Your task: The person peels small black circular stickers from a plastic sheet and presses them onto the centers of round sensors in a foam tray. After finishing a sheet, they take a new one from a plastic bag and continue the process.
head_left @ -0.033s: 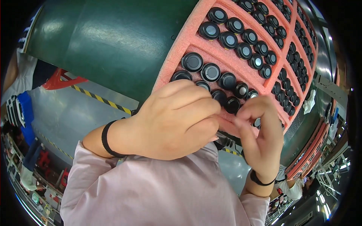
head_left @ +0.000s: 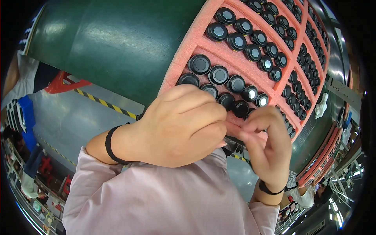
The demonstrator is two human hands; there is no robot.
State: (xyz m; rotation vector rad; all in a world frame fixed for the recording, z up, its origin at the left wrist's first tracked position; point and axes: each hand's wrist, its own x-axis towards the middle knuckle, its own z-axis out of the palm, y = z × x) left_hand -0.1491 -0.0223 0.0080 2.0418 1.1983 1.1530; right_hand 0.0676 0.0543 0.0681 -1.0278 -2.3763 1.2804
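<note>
My left hand (head_left: 182, 127) is closed, its back turned up and its fingers curled under; whatever they hold is hidden. Close to its right, my right hand (head_left: 270, 143) has thumb and forefinger pressed together in a pinch, and I cannot make out anything between them. Both hands are over the near edge of a pink foam tray (head_left: 178, 64). Black round caps or lens-like parts (head_left: 218, 74) with grey discs on top stand in rows in its compartments. Some of the nearest row are partly covered by my fingers.
The tray lies on a green tabletop (head_left: 117, 43). A white crumpled cloth (head_left: 321, 105) lies beyond its right side, near stacked pink trays (head_left: 319, 158). At the left are a red stool (head_left: 64, 83), a blue crate (head_left: 26, 111) and yellow-black floor tape (head_left: 103, 102). Other people are around.
My right hand has shifted slightly left and down, uncovering more of the black parts beside it. My left hand has barely moved.
</note>
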